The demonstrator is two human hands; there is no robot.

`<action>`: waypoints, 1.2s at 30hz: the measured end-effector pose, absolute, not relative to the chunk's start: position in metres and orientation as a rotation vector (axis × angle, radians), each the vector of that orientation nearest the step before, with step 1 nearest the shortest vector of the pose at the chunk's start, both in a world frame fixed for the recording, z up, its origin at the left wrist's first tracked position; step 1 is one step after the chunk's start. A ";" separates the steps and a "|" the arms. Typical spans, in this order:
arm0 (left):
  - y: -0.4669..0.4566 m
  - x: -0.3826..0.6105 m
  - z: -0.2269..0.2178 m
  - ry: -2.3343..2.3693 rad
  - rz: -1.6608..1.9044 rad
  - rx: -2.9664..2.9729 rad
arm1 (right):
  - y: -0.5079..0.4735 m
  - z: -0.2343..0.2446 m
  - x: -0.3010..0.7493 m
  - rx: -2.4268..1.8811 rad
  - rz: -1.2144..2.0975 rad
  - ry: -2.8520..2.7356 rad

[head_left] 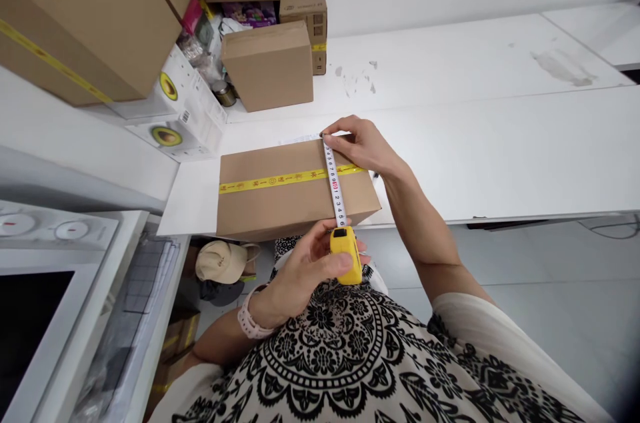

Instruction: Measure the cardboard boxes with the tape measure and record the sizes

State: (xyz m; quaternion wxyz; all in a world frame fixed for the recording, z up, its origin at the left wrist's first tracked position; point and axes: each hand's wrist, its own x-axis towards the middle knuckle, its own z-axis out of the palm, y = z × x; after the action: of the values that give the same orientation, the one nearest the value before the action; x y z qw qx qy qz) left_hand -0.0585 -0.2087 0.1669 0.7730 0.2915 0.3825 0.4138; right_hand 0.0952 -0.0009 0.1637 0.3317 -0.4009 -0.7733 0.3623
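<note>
A brown cardboard box with yellow printed tape along its top lies at the front edge of the white table. Across its short side stretches the white blade of a tape measure, whose yellow case is in my left hand, just in front of the box's near edge. My right hand pinches the blade's end at the far edge of the box, its other fingers bent over the corner. Numbers up to about 16 show on the blade beside the case.
Another cardboard box stands behind, with taller boxes around it. White boxes with avocado pictures are stacked at the left. A white appliance stands at lower left, near a beige cap below the table.
</note>
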 end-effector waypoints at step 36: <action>-0.147 -0.206 0.151 0.926 1.894 0.852 | -0.079 0.110 0.134 -1.110 0.632 -1.793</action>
State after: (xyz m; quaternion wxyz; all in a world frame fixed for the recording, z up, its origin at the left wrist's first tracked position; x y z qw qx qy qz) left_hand -0.2063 -0.1473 0.1506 0.4205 0.3400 0.3694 0.7558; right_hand 0.1338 -0.0795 0.1096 0.4529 -0.4496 -0.7261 0.2560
